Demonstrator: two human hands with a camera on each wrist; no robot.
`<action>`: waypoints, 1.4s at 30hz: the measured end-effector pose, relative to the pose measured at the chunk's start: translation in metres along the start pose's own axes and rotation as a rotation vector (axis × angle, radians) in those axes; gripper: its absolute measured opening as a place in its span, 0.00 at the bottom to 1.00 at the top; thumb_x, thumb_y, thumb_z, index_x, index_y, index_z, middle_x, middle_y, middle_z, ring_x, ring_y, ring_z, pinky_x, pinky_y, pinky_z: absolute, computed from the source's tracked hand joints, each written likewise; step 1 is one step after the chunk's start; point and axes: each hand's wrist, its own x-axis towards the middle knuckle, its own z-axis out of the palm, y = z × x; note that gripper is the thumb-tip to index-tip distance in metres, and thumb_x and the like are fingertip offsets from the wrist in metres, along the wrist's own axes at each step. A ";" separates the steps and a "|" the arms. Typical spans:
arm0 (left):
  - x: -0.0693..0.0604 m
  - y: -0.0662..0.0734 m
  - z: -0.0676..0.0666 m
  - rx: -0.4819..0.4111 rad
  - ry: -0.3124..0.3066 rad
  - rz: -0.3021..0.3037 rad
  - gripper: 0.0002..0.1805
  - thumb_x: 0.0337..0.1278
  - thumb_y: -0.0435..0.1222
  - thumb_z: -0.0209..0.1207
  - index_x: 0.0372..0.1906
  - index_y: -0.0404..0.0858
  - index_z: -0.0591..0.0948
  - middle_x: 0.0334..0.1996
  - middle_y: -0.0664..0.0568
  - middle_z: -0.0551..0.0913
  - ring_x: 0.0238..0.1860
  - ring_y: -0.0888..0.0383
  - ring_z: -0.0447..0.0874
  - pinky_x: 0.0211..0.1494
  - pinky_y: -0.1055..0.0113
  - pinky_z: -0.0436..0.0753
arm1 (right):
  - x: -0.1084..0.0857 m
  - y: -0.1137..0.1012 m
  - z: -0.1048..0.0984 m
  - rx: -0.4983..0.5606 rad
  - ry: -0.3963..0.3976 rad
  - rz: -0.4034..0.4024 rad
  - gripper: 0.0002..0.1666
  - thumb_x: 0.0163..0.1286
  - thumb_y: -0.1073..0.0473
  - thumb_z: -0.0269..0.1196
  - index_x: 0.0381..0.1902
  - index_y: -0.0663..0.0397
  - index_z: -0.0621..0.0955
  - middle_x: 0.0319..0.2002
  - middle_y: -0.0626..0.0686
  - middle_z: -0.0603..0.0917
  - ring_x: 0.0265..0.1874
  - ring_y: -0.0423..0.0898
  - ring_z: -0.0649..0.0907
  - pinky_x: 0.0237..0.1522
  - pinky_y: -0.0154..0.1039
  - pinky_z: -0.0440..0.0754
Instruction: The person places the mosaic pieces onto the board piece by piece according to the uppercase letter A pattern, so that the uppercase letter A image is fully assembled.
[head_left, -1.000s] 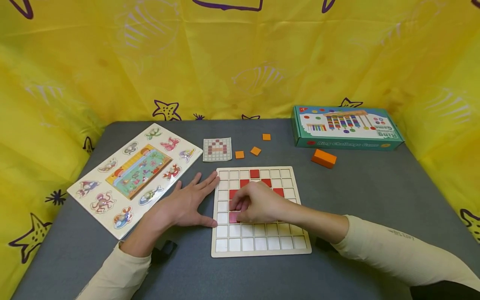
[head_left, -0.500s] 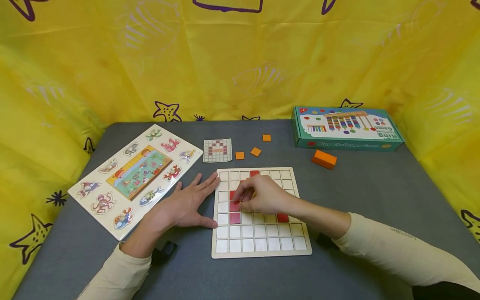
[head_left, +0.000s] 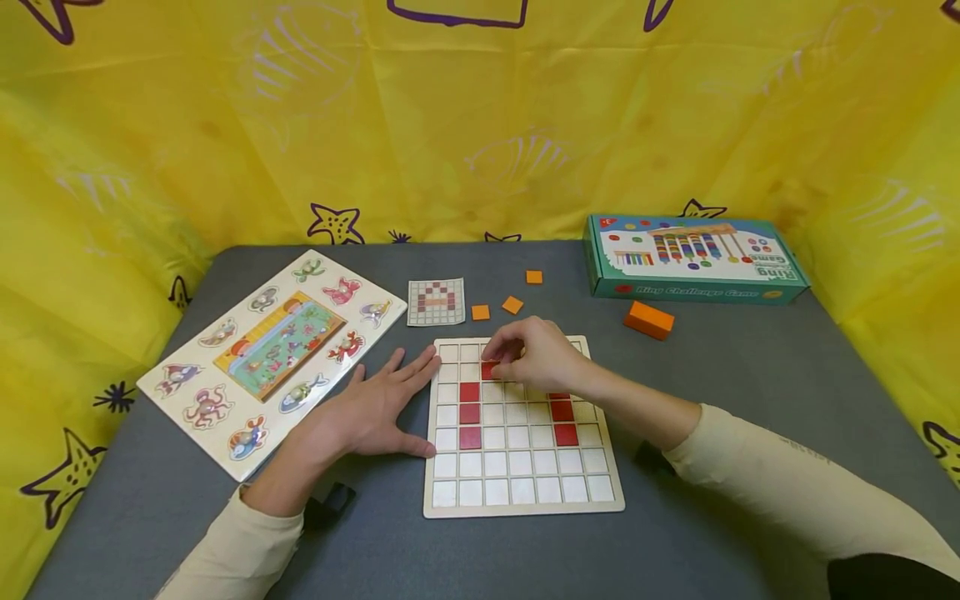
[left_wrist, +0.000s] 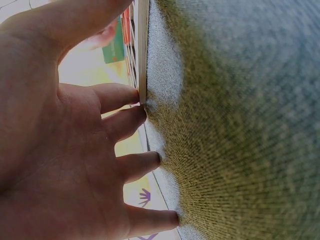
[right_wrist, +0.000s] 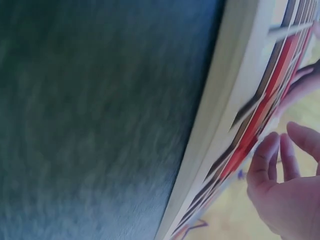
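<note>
At far left, a peg puzzle board with sea animals (head_left: 243, 315) lies at a slant on the grey tabletop (head_left: 375, 542). The left hand (head_left: 375, 408) is spread wide and holds nothing; its thumb and nearest fingertips touch the left edge of the wooden grid board (head_left: 496, 462), apparently bracing it. Behind, a pattern card (head_left: 436, 318) shows an arch of dark red squares crossed by a paler row.

The grid board carries red tiles (head_left: 469, 413): 3 down the left side, 3 down the right, and 1 upper tile (head_left: 488, 372) at the fingertips of the right hand (head_left: 543, 358). That hand's thumb and fingers are bent close, leaving a narrow gap; I cannot tell whether they pinch the tile. The step looks like straightening or seating red tiles. Next probably calls for lifting the 3 loose orange tiles (head_left: 512, 305) beyond the board into the middle cells.

At right lie an orange block (head_left: 649, 320) and a Ring Challenge Game box (head_left: 693, 258).

The right hand hides upper cells, so their contents are unknown. Both wrist views catch the board nearly edge-on; the right is blurred.
</note>
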 end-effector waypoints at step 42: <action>-0.002 0.001 0.000 -0.002 0.005 0.002 0.66 0.47 0.65 0.73 0.86 0.49 0.50 0.87 0.55 0.42 0.85 0.34 0.39 0.72 0.18 0.44 | 0.073 0.054 -0.069 0.090 0.323 0.287 0.19 0.66 0.68 0.68 0.55 0.59 0.87 0.56 0.59 0.86 0.53 0.54 0.81 0.45 0.40 0.79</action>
